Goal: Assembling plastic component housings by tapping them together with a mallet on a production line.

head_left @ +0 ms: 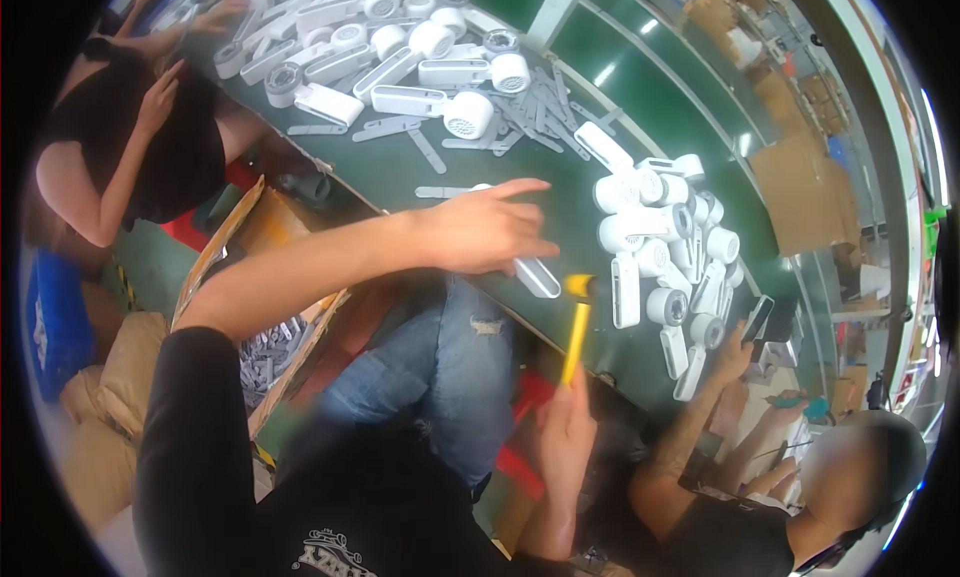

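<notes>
My left hand [490, 229] lies over a white handheld fan [538, 277] on the green table, palm down with its fingers spread. The fan's handle end shows beyond the fingers; most of the rest is hidden beneath the hand. Beside the hand lies a flat grey strip [440, 192]. My right hand [568, 422] is closed around the handle of a small yellow hammer [576, 339], held upright near the table's front edge. To the right of the hammer is a pile of white fans [655, 222], some showing round grilles.
Many white fan bodies [400, 67] and loose grey strips [535, 112] cover the table's far side. An open cardboard box [262, 212] of small grey parts stands at left. One person [140, 127] sits at left; another [740, 527] at right holds a dark object.
</notes>
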The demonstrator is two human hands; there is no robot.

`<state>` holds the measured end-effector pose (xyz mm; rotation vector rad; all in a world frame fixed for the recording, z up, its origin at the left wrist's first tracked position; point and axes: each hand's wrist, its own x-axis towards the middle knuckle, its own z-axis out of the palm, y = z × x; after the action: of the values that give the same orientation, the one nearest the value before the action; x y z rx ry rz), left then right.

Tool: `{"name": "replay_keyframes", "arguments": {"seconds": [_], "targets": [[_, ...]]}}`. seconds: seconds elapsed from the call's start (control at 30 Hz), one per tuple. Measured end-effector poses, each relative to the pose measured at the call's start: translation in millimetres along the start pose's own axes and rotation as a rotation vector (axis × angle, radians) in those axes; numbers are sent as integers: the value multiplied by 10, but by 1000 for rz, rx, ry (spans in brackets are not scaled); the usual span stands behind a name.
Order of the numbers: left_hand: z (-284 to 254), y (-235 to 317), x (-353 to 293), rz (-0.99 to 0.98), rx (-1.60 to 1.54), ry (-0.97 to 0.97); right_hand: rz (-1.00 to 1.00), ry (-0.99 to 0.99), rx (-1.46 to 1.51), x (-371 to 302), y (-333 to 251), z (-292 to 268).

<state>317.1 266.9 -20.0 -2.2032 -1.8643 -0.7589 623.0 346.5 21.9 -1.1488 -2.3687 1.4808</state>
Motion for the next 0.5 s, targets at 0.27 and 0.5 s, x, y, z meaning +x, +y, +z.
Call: {"name": "replay_keyframes", "arguments": {"seconds": [0.27, 0.5], "targets": [[-37, 123, 330, 196, -195, -119, 105, 73, 432, -125, 52, -70], [287, 257, -334, -277, -249, 136, 33, 46, 253, -70, 23, -8]]}}
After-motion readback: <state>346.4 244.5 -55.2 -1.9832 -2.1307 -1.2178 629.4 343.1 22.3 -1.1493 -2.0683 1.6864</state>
